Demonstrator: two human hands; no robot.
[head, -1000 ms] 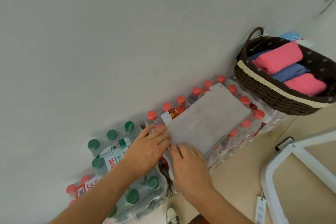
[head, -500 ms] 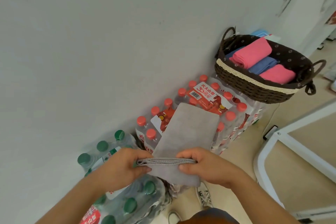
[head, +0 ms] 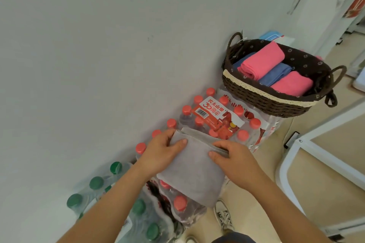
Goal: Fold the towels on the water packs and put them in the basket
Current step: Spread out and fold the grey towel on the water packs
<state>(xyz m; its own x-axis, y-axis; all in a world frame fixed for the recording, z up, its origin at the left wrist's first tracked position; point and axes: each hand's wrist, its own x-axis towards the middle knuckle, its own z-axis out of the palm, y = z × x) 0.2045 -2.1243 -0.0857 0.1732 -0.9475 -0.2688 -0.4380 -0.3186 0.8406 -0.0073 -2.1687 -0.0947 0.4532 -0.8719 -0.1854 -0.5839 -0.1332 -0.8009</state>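
A grey towel [head: 194, 171] lies folded in half on the red-capped water pack [head: 217, 118]. My left hand [head: 161, 154] grips its far left corner, thumb on top. My right hand [head: 234, 159] pinches the far right part of the folded edge. The dark wicker basket [head: 262, 97] stands further along on the water packs at the upper right. It holds two rolled pink towels [head: 260, 61] and a blue towel [head: 276, 74] between them.
A grey wall runs along the left. Green-capped water packs [head: 110, 199] sit at the lower left. A white metal frame [head: 308, 152] stands on the beige floor to the right. A shoe [head: 223, 217] shows below the towel.
Both hands lifted the towel's near edge and carried it to the far edge, folding the towel in half. The view shifted, bringing the whole basket into sight.
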